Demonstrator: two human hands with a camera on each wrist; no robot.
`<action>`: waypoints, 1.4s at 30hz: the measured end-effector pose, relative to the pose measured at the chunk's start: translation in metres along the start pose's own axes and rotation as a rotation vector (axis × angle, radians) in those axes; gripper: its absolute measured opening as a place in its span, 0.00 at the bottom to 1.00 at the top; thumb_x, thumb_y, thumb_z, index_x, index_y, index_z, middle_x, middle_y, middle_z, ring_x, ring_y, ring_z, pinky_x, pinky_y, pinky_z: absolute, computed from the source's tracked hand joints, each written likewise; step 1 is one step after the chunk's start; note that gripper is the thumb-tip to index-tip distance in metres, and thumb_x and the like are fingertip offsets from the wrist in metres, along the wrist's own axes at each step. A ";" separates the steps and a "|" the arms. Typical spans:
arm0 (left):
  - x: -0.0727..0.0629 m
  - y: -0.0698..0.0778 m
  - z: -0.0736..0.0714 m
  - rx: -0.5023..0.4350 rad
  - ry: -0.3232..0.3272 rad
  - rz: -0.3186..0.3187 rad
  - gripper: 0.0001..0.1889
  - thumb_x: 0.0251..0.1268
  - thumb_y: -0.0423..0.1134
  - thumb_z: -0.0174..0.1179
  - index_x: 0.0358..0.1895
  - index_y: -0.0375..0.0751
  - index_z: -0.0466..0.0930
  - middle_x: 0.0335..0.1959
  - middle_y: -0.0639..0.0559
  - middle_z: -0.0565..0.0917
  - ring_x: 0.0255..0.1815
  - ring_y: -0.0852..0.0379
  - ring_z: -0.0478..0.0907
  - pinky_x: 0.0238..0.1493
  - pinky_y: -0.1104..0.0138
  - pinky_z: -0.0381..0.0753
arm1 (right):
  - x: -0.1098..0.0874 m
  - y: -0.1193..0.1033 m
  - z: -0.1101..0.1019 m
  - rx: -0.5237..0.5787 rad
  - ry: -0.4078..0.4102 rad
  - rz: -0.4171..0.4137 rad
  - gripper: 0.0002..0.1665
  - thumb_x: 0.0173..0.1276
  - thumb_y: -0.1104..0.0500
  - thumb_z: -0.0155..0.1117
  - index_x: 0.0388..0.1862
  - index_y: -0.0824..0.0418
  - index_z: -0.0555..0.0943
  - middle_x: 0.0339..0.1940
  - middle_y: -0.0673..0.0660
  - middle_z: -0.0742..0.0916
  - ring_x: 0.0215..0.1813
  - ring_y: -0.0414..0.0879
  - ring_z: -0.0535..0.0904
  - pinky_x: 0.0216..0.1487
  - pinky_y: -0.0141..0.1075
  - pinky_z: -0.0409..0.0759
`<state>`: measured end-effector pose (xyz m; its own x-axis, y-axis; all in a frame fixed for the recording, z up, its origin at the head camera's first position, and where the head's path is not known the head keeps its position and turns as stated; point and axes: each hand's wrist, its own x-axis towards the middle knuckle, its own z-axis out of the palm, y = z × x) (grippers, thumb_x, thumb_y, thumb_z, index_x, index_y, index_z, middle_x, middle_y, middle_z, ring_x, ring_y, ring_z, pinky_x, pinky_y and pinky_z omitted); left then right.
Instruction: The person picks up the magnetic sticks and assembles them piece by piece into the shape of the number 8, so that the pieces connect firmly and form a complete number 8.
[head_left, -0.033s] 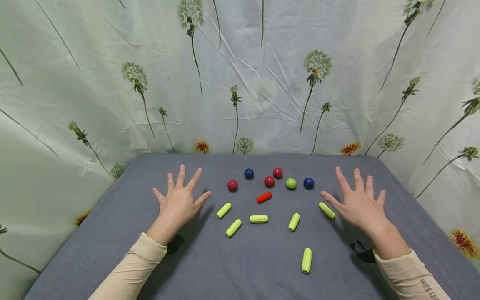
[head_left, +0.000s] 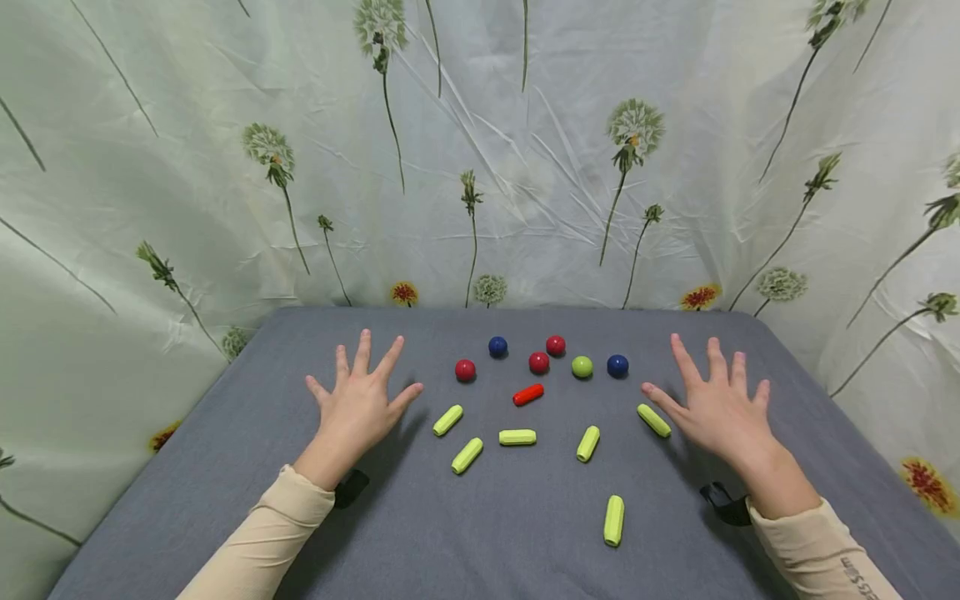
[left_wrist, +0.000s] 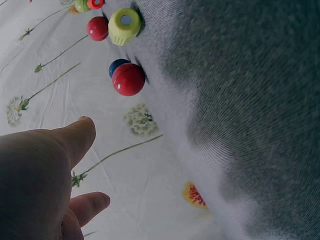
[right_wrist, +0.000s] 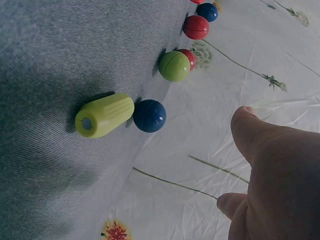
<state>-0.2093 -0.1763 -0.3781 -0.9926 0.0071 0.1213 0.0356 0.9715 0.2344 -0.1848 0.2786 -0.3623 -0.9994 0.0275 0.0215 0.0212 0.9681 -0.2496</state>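
- A person's left hand (head_left: pixel 354 410), fingers and thumb spread wide, hovers above a grey-covered table (head_left: pixel 420 533), gripping nothing.
- The right hand (head_left: pixel 723 417) mirrors it, fingers splayed and holding nothing, its thumb near a yellow-green cylinder (head_left: pixel 654 421).
- The step in hand looks like a poised start, with no piece picked up.
- A first pick-up would likely call for lowering one hand and drawing thumb and fingertips together around a piece; the balls could well roll if nudged.
- Between the hands, five more yellow-green cylinders lie scattered on their sides, one (head_left: pixel 447 421) nearest the left hand and another (head_left: pixel 613 521) closest to the wearer.
- Beyond the middle ones, a lone red cylinder (head_left: pixel 528 395) rests at a slant.
- Farther back sit six balls: three red, including one (head_left: pixel 465 371) on the left, two blue, one (head_left: pixel 618 366) on the right, and a single green ball (head_left: pixel 582 367).
- No box, bowl or tray shows; every piece lies loose on the table, before a dandelion-print curtain (head_left: pixel 540 192).
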 end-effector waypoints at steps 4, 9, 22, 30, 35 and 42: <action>0.000 0.000 -0.001 -0.002 0.003 0.001 0.42 0.73 0.67 0.57 0.84 0.65 0.51 0.88 0.38 0.43 0.84 0.22 0.41 0.66 0.15 0.38 | 0.000 0.001 -0.001 0.001 0.000 -0.001 0.59 0.73 0.19 0.42 0.88 0.46 0.36 0.83 0.81 0.44 0.78 0.89 0.37 0.66 0.86 0.38; 0.001 0.001 -0.003 -0.001 0.006 0.003 0.42 0.73 0.67 0.57 0.84 0.64 0.52 0.87 0.37 0.43 0.84 0.22 0.41 0.66 0.15 0.38 | -0.001 0.003 -0.002 0.004 -0.004 0.001 0.59 0.73 0.19 0.43 0.88 0.46 0.36 0.83 0.81 0.44 0.79 0.89 0.37 0.67 0.85 0.38; 0.003 0.006 -0.005 -0.012 0.023 0.012 0.42 0.73 0.66 0.58 0.84 0.61 0.53 0.84 0.31 0.55 0.82 0.24 0.54 0.67 0.18 0.51 | 0.001 0.001 -0.005 -0.007 -0.045 -0.003 0.59 0.73 0.19 0.42 0.88 0.47 0.37 0.83 0.81 0.46 0.79 0.88 0.39 0.68 0.84 0.39; 0.002 0.013 -0.003 -0.028 0.133 0.106 0.40 0.71 0.62 0.63 0.81 0.49 0.63 0.71 0.31 0.74 0.64 0.31 0.80 0.56 0.35 0.79 | 0.004 -0.001 -0.006 -0.008 -0.037 -0.045 0.57 0.75 0.21 0.43 0.88 0.49 0.38 0.81 0.82 0.52 0.78 0.86 0.48 0.69 0.82 0.48; 0.004 0.021 -0.004 -0.055 0.161 0.149 0.37 0.71 0.58 0.65 0.77 0.45 0.69 0.62 0.33 0.80 0.55 0.36 0.82 0.48 0.44 0.84 | 0.007 -0.004 -0.006 -0.026 -0.009 -0.091 0.56 0.76 0.23 0.46 0.88 0.51 0.43 0.80 0.82 0.58 0.75 0.85 0.58 0.65 0.80 0.60; 0.006 0.037 -0.004 -0.107 0.131 0.205 0.34 0.71 0.55 0.67 0.73 0.43 0.73 0.58 0.37 0.83 0.53 0.41 0.83 0.49 0.48 0.85 | 0.012 -0.009 -0.006 -0.029 0.004 -0.127 0.53 0.77 0.27 0.50 0.87 0.54 0.50 0.77 0.80 0.66 0.69 0.82 0.68 0.55 0.75 0.72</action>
<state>-0.2136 -0.1416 -0.3650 -0.9402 0.1635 0.2987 0.2530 0.9225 0.2915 -0.1963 0.2720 -0.3536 -0.9940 -0.0948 0.0549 -0.1046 0.9706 -0.2170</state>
